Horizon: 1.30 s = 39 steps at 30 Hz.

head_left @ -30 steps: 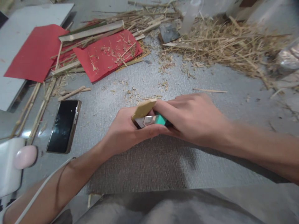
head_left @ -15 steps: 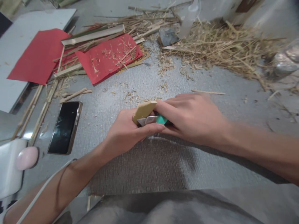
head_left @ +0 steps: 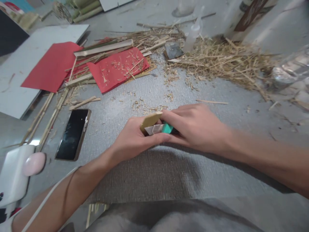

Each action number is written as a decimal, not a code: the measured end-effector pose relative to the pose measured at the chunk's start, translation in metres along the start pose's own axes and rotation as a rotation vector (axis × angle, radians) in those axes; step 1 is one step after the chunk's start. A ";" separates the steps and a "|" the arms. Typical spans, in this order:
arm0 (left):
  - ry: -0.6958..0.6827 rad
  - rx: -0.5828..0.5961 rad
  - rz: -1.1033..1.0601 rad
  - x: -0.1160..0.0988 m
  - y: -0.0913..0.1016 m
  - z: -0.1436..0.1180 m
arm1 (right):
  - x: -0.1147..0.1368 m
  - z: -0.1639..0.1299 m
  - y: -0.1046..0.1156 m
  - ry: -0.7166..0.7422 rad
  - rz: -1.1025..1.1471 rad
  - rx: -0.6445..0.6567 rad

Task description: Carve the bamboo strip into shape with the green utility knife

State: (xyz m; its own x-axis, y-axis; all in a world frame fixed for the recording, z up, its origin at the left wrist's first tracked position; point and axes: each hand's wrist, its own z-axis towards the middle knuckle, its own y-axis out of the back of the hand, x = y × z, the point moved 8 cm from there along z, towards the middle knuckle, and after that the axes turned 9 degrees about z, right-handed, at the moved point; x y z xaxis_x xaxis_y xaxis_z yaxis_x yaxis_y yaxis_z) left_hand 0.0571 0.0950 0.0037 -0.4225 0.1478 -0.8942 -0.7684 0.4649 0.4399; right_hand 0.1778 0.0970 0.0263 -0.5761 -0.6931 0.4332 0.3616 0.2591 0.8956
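A pale piece of bamboo (head_left: 152, 119) with an angled end is gripped in my left hand (head_left: 134, 138), whose thumb stretches along the near side. My right hand (head_left: 198, 129) is closed round a utility knife (head_left: 167, 128) with a green front part. The knife's short metal blade lies against or just beside the bamboo, between the two hands. Fingers hide most of the knife's handle and the lower part of the bamboo. Both hands meet low over the grey textured tabletop (head_left: 145, 180), close to its front edge.
Small shavings (head_left: 140, 104) lie just beyond my hands. A phone (head_left: 73, 134) and a pinkish rounded case (head_left: 35, 163) are at left. Red paper (head_left: 116, 72) lies behind, strewn with scraps. At back right are a heap of shavings (head_left: 229, 61) and a clear squeeze bottle (head_left: 192, 37).
The view has tilted up a little, so the table's things appear lower and further right. My hands keep the same hold on the bamboo and knife, with only a slight shift.
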 end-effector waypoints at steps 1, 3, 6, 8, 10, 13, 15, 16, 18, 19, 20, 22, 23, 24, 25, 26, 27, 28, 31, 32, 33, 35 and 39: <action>-0.012 -0.011 0.013 -0.001 0.001 0.000 | 0.000 0.000 0.000 0.004 -0.008 -0.001; -0.016 -0.026 0.041 -0.002 0.002 -0.001 | 0.000 0.000 0.001 0.020 -0.018 -0.007; 0.037 -0.016 0.047 0.001 0.000 -0.001 | 0.002 0.000 0.001 0.062 -0.006 -0.030; 0.055 0.004 0.023 0.002 -0.002 -0.001 | 0.003 -0.001 0.001 0.087 0.004 -0.047; 0.045 0.014 -0.002 0.001 -0.003 -0.001 | 0.004 -0.002 0.000 0.095 -0.002 -0.060; 0.029 0.018 -0.029 0.000 -0.003 0.000 | 0.003 -0.001 -0.001 0.078 -0.016 -0.063; 0.033 0.026 -0.039 0.002 -0.004 0.001 | 0.003 -0.001 -0.001 0.065 -0.006 -0.051; 0.035 0.031 -0.042 0.002 -0.004 0.001 | 0.002 -0.001 -0.001 0.058 0.003 -0.043; 0.039 0.036 -0.040 0.004 -0.005 0.000 | 0.002 0.000 0.000 0.040 0.021 -0.028; 0.040 0.033 -0.038 0.004 -0.005 0.000 | 0.002 0.000 0.000 0.032 0.029 -0.025; 0.044 0.030 -0.037 0.005 -0.005 0.000 | 0.002 0.000 0.001 0.025 0.037 -0.020; 0.059 0.018 -0.038 0.006 -0.004 -0.001 | 0.002 0.000 0.002 0.018 0.053 -0.015; 0.067 0.011 -0.038 0.007 -0.004 -0.002 | 0.002 0.000 0.002 0.014 0.061 -0.010; 0.072 0.005 -0.034 0.007 -0.003 -0.002 | 0.002 0.000 0.002 0.010 0.068 -0.005; 0.072 -0.001 -0.028 0.007 -0.003 -0.002 | 0.002 0.000 0.001 0.004 0.073 0.001; 0.069 -0.003 -0.021 0.006 -0.003 -0.002 | 0.001 0.000 0.001 0.000 0.078 0.008; 0.064 -0.006 -0.012 0.005 -0.003 -0.002 | 0.001 0.000 0.001 -0.004 0.083 0.012; 0.058 -0.006 -0.001 0.005 -0.002 -0.002 | 0.001 0.000 0.000 -0.009 0.087 0.017; 0.043 -0.017 0.037 0.002 -0.002 -0.002 | 0.000 0.001 0.000 -0.026 0.092 0.027; 0.042 -0.019 0.047 0.002 -0.001 -0.002 | -0.001 0.001 -0.001 -0.032 0.089 0.030; 0.041 -0.018 0.053 0.001 -0.002 -0.002 | -0.001 0.001 -0.001 -0.034 0.086 0.033; 0.041 -0.010 0.055 0.000 -0.002 -0.002 | -0.001 0.001 0.000 -0.026 0.081 0.032; 0.043 -0.003 0.043 -0.001 -0.003 -0.001 | -0.001 0.000 0.001 -0.006 0.082 0.007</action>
State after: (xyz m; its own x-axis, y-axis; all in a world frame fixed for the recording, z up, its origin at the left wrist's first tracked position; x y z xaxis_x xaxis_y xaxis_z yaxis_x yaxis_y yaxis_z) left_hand 0.0592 0.0922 0.0040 -0.4753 0.1301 -0.8702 -0.7504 0.4565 0.4781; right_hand 0.1783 0.0980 0.0270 -0.5491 -0.6653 0.5058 0.4030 0.3194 0.8576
